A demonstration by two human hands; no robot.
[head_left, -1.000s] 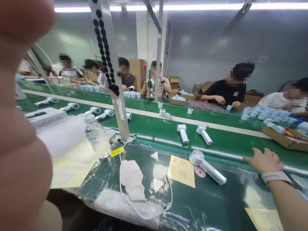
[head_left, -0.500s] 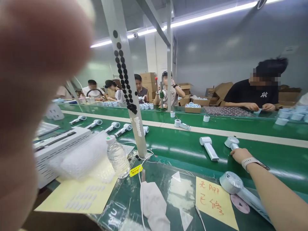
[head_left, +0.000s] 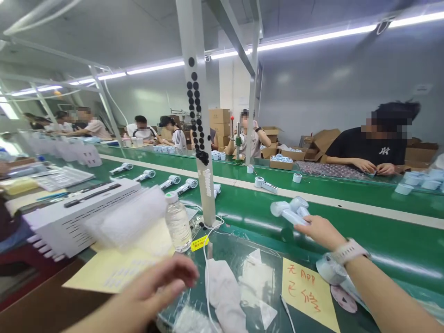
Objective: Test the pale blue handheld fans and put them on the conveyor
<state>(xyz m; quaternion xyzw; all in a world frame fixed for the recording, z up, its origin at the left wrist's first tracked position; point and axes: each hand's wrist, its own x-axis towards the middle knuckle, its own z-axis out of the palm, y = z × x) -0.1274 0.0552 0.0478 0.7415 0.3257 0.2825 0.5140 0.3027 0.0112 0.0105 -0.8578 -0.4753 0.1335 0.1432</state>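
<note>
My right hand (head_left: 321, 232) reaches over the green belt (head_left: 243, 208), its fingers closed on the handle of a light blue handheld fan (head_left: 285, 213). A second fan (head_left: 299, 203) lies against it, partly behind. My left hand (head_left: 161, 286) hovers above the near table edge, fingers curled but apart, holding nothing. Under my right forearm is another fan (head_left: 331, 269), blurred and partly hidden. Beside it lies a yellow note with red writing (head_left: 305, 291).
A metal post (head_left: 204, 185) rises behind a water bottle (head_left: 178, 222). At the left are bubble wrap (head_left: 130, 222) and a white box (head_left: 86, 217). A white cloth (head_left: 224, 291) lies in front. More fans stand along the belt; several people sit beyond.
My left hand has dropped from close before the camera to above the table. My right hand has moved left and now grips a fan. The view has shifted, showing more at the left.
</note>
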